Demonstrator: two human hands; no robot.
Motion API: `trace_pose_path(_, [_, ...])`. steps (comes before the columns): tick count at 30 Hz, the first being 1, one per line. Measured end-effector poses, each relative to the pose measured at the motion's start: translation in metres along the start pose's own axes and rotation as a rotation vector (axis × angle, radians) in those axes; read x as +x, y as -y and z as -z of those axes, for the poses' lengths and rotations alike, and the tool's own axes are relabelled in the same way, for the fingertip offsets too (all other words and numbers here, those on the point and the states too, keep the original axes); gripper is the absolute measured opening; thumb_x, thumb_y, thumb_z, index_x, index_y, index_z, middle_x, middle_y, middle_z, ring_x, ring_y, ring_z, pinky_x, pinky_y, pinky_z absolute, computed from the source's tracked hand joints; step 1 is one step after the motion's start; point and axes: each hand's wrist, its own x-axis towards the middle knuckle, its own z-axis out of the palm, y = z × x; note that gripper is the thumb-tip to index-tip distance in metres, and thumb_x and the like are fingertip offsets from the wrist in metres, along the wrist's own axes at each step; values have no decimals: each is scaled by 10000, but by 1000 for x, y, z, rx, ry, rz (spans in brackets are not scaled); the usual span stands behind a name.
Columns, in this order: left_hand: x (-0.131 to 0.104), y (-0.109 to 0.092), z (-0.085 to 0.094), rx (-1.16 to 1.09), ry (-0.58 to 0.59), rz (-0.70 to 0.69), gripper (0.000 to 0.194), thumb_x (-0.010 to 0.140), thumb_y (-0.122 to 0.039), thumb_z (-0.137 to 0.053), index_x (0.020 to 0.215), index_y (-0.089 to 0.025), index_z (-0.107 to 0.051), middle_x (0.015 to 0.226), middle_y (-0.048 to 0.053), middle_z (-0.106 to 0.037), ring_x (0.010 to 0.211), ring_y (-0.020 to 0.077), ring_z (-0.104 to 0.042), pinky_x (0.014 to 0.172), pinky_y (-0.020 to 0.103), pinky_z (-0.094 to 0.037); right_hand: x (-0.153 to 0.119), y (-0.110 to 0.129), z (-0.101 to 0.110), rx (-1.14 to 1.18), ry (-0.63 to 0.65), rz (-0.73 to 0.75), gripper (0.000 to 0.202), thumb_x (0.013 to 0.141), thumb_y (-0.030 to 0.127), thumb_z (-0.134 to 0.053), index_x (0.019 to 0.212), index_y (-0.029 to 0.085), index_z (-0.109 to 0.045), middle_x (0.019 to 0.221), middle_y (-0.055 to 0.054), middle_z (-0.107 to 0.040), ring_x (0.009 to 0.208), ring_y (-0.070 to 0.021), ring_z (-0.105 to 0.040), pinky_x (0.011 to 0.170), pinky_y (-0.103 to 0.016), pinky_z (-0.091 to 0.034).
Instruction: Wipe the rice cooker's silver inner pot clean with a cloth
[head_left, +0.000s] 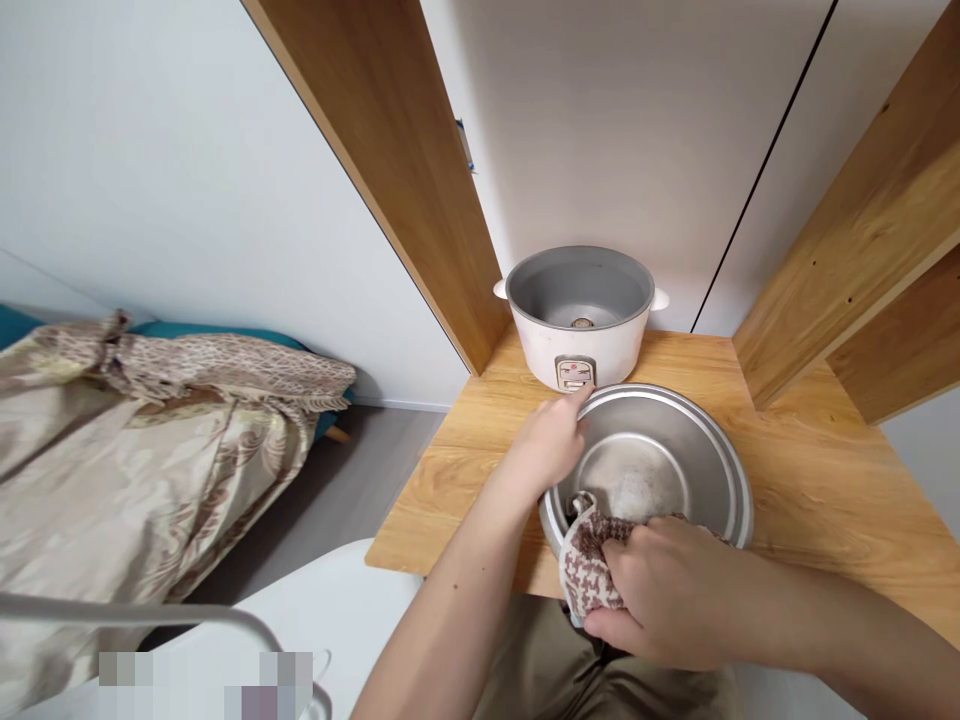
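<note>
A round metal pot [637,470] with a wide rim sits tilted at the table's near edge, its inside facing up. My left hand [551,445] grips its left rim, index finger stretched toward the white rice cooker, other fingers curled at the rim. A brown-and-white checked cloth [589,575] is bunched in my right hand [667,595], pressed on the near rim and inner wall. Part of the near rim lies hidden under the cloth and hand. Just beyond the pot stands the rice cooker body [581,320], lidless, with its heating plate visible inside.
The pot and cooker share a wooden tabletop [832,480]. Wooden posts [390,180] rise at left and right behind it. On the left are a white chair [345,600] and a bed with a patterned cover [187,450].
</note>
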Motion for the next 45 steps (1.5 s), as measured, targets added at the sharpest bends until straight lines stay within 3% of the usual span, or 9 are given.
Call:
trace_pose_path(38, [-2,-3,3,11,0,4,590,974,-109,-535,1558,-191,-553,1433,157,-703,1298,325,-682,1086,411,-522,1,1,1,-3,-9,-4,433,1033,545,-579,911,156,-725,805,-107,-775,687,-265,-719,607,-350,-423])
trace_pose_path(45, [-1,-2,2,3,-1,7,582,980,-120,-537,1556,-197,-555,1448,149,-694,1311,322,-677,1097,410,-519,-1,3,-5,-142,-54,46,485,1030,600,-598,861,160,-709,724,-90,-743,612,-248,-695,547,-341,-407])
